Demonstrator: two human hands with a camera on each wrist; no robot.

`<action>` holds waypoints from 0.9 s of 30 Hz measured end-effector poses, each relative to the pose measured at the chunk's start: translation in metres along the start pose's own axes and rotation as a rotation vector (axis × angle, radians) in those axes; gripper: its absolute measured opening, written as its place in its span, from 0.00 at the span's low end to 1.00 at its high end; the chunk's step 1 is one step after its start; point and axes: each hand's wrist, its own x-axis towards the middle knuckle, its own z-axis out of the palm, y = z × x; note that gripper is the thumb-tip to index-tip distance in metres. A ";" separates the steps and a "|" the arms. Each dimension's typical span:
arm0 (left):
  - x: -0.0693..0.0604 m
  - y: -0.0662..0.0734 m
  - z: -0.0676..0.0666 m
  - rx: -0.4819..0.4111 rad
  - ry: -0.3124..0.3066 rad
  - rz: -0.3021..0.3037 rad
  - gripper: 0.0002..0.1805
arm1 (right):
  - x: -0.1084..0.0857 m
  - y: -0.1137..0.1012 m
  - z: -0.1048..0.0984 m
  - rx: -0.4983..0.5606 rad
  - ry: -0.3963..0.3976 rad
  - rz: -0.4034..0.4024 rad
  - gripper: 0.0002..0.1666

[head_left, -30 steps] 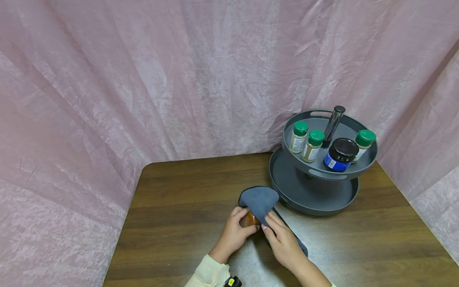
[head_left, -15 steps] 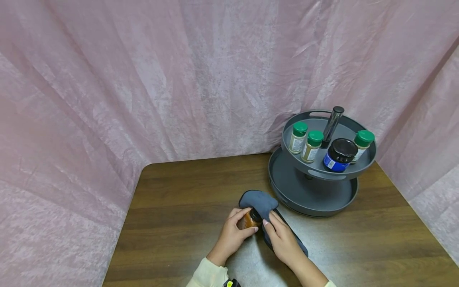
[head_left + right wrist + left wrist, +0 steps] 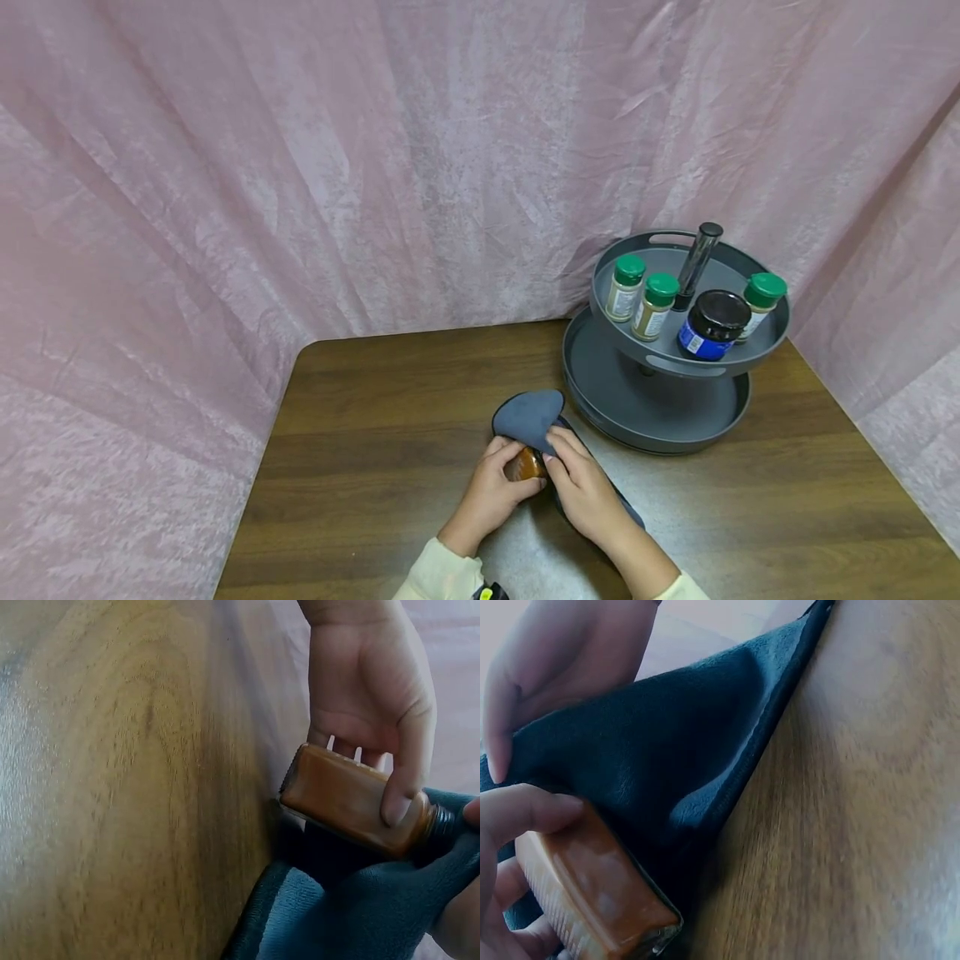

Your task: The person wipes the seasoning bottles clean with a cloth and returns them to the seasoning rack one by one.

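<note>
My left hand (image 3: 483,496) grips a small spice jar (image 3: 530,464) of orange-brown contents, tilted over the table. In the right wrist view the jar (image 3: 352,799) lies nearly sideways, its dark cap (image 3: 441,825) pointing toward the cloth. A blue-grey cloth (image 3: 528,417) with a dark edge is pinched by my right hand (image 3: 588,496) at the cap end. One part of the cloth folds up over the jar; the rest hangs below my right hand. From the head view the cap is hidden by cloth and fingers. The left wrist view shows the jar (image 3: 600,885) against the cloth (image 3: 645,742).
A grey two-tier round stand (image 3: 652,408) is at the right back of the wooden table (image 3: 375,442). Its upper tray bears several green-capped jars (image 3: 624,287) and a black-lidded jar with a blue label (image 3: 712,325). Pink curtains (image 3: 450,167) hang behind.
The cloth first slipped down off the cap, baring it, and now covers it again, shifted slightly left. My right hand has moved a little up and left; the left keeps its grip.
</note>
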 end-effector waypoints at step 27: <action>0.003 0.000 0.001 -0.134 0.088 -0.101 0.32 | -0.027 0.018 0.015 0.019 0.118 -0.129 0.26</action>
